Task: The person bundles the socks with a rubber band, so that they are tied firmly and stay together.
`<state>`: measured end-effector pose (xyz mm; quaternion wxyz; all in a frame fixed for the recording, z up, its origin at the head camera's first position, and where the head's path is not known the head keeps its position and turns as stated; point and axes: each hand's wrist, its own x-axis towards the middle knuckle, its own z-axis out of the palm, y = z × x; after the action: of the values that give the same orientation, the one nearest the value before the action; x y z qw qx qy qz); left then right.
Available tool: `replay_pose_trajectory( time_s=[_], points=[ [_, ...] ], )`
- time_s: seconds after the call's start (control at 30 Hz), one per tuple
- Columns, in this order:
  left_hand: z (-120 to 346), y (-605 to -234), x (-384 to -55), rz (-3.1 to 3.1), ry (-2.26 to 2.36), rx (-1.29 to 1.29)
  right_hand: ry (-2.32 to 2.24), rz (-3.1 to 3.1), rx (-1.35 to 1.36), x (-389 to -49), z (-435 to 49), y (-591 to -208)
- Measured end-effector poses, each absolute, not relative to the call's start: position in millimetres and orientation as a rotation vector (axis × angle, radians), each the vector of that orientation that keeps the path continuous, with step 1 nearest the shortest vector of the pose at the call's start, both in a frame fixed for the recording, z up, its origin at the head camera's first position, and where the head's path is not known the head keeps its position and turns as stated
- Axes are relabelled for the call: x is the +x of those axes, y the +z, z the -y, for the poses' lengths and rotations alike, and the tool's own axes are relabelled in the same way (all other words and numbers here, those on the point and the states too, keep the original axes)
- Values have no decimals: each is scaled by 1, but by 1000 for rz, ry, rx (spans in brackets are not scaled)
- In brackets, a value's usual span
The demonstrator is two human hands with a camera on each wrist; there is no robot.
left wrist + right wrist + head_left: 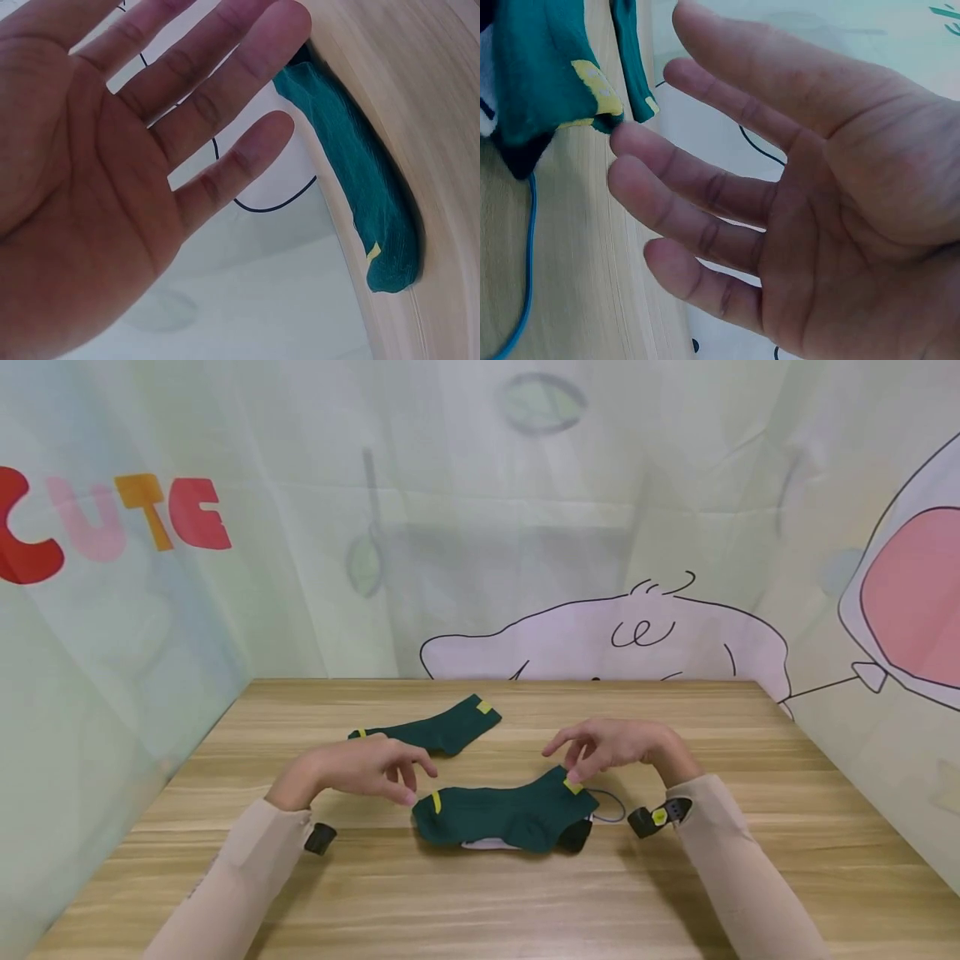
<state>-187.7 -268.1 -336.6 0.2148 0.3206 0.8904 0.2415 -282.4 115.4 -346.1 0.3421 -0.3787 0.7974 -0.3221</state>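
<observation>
A dark green sock (pixel 491 814) with yellow marks at toe and cuff lies across the middle of the table. Under it peeks a black and white item (pixel 575 837), mostly hidden. My left hand (pixel 367 767) hovers by the sock's toe, fingers loosely bent and holding nothing. Over the cuff is my right hand (pixel 611 747), its thumb at the yellow label (pixel 598 86); whether it touches, I cannot tell. Its fingers are relaxed and grip nothing. Farther back lies a second green sock (pixel 450 727), its toe end partly behind my left hand.
A thin blue-grey cord (pixel 621 806) loops out to the right of the near sock. The wood-grain table (pixel 465 910) ends at a printed curtain (pixel 300 543) behind and at the sides. Each wrist wears a dark strap device (pixel 660 817).
</observation>
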Motion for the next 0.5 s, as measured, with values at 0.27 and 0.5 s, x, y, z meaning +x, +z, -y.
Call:
replay_pose_trajectory(
  time_s=[0.27, 0.5],
  points=[
    [272, -337, -189, -2485, 652, 881, -869, -2089, -1112, -285, -111, -349],
    [273, -333, -189, -2506, 659, 874, -1000, -2204, -1250, -288, -102, -355]
  ],
)
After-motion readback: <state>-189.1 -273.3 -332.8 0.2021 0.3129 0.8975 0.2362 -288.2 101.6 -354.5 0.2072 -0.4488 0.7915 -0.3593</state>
